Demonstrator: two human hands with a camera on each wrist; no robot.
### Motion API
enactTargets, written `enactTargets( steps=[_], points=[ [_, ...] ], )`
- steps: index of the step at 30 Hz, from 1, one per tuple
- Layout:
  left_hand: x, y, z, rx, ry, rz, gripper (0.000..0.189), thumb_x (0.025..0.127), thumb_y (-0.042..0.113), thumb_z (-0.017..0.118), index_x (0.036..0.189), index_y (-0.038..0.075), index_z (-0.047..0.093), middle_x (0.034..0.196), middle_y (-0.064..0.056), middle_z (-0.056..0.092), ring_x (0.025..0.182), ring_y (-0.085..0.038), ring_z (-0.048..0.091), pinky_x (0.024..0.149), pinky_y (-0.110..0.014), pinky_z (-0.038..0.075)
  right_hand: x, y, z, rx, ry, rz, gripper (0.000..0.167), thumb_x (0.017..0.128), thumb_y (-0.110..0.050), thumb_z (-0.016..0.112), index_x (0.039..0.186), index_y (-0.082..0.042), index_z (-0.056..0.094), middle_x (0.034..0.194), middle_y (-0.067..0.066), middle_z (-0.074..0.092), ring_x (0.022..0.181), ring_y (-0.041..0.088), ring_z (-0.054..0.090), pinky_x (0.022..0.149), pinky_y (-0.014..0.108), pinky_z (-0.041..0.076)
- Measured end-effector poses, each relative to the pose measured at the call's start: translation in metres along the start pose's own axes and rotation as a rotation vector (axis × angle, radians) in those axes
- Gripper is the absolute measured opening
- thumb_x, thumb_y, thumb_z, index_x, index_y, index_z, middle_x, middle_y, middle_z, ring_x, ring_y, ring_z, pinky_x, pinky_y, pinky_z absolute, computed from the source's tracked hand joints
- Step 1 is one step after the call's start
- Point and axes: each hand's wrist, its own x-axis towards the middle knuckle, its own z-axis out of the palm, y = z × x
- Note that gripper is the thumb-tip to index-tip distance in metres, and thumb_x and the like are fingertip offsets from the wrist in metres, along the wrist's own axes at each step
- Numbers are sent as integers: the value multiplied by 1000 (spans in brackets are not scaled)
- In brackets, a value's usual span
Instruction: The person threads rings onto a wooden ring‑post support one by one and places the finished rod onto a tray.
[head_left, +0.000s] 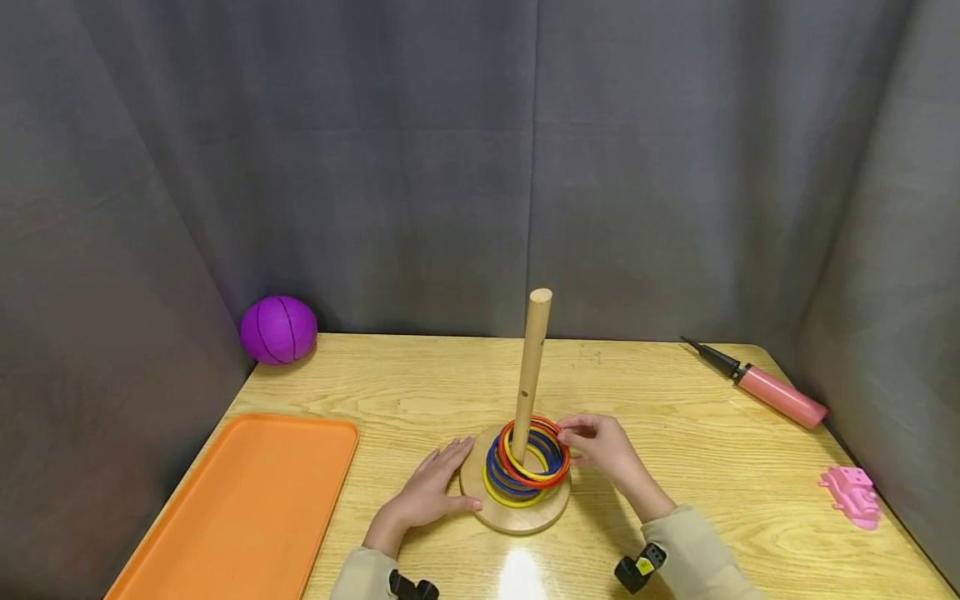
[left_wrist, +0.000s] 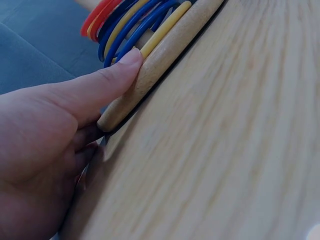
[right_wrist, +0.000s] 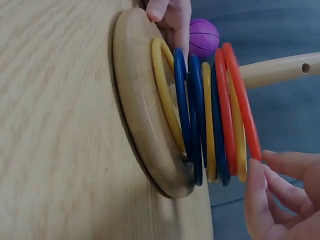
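A wooden peg [head_left: 531, 367] rises from a round wooden base [head_left: 517, 523], with red, yellow and blue rings around it. The lowest yellow ring [right_wrist: 165, 95] lies against the base; several blue rings [right_wrist: 182, 100] and a second yellow one follow above. Pinched between the thumb and finger of my right hand [head_left: 603, 448] is the topmost red ring [right_wrist: 242, 100], tilted around the peg. My left hand [head_left: 429, 490] rests at the base's left edge, fingers extended. In the left wrist view its thumb [left_wrist: 107, 77] lies on the base's upper rim.
An orange tray [head_left: 247, 508] lies to the left on the wooden table [head_left: 420, 379]. A purple ball [head_left: 279, 330] sits at the back left corner. Along the right side are a pink-and-black hand pump [head_left: 776, 392] and a pink toy [head_left: 851, 496]. Grey curtains [head_left: 390, 167] surround the table.
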Motion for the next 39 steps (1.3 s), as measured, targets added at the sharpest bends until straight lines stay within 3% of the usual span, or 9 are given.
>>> enactTargets(
  steps=[4, 7, 10, 14, 20, 28, 32, 36, 39],
  points=[
    [0, 3, -3, -44, -11, -10, 94, 82, 42, 74, 153, 4, 26, 159, -20, 25, 149, -37, 18, 123, -56, 7, 0, -6, 1, -183, 118, -91, 16, 90, -4, 66, 104, 3, 70, 92, 13, 70, 81, 11, 64, 63, 29, 60],
    [-1, 5, -8, -108, -20, -19, 91, 83, 37, 74, 153, 3, 26, 158, -22, 24, 149, -41, 18, 122, -59, 9, -2, -12, 3, -271, 143, -192, 17, 88, -4, 68, 105, 0, 71, 94, 13, 71, 87, 21, 66, 63, 23, 57],
    [-4, 11, -18, -162, -28, -32, 87, 86, 32, 73, 153, 4, 25, 159, -24, 23, 148, -43, 17, 120, -61, 14, -3, -19, 5, -256, 62, -290, 24, 89, -5, 67, 112, 0, 69, 105, 17, 70, 99, 31, 65, 72, 25, 60],
    [-14, 18, -39, -154, -22, -29, 84, 89, 29, 70, 154, 6, 23, 160, -23, 20, 148, -42, 18, 119, -62, 18, -5, -27, 9, -163, -97, -355, 33, 90, -6, 66, 122, 1, 63, 118, 21, 65, 113, 38, 61, 89, 32, 58],
    [-46, 19, -81, -93, 34, -35, 84, 89, 30, 69, 155, 10, 22, 160, -20, 20, 148, -41, 18, 118, -62, 19, -5, -32, 17, -135, -229, -414, 37, 91, -10, 66, 125, 2, 60, 119, 22, 65, 115, 38, 61, 99, 44, 53],
    [-98, 1, -124, -23, 100, -73, 86, 89, 41, 66, 156, 11, 20, 161, -21, 18, 147, -45, 17, 113, -68, 22, -3, -34, 25, -88, -292, -431, 37, 92, -3, 63, 127, 6, 58, 123, 27, 63, 111, 40, 63, 88, 23, 57],
    [-125, -8, -138, 23, 151, -88, 85, 89, 43, 66, 155, 13, 22, 160, -20, 22, 145, -44, 22, 110, -67, 26, -2, -34, 29, -87, -301, -426, 35, 92, -4, 63, 125, 4, 60, 121, 27, 65, 109, 42, 63, 85, 21, 57],
    [-153, -16, -149, 80, 191, -145, 83, 88, 44, 67, 155, 26, 21, 159, -15, 26, 143, -39, 26, 112, -42, 34, -1, -33, 30, -104, -299, -446, 33, 92, -6, 63, 124, 4, 61, 120, 26, 66, 110, 44, 63, 85, 22, 58],
    [-172, -23, -157, 133, 216, -178, 83, 88, 43, 67, 155, 31, 19, 159, -14, 29, 144, -15, 27, 103, -15, 35, -1, -33, 30, -113, -300, -449, 33, 92, -7, 63, 124, 4, 61, 119, 25, 66, 110, 42, 64, 85, 21, 57]
  ],
)
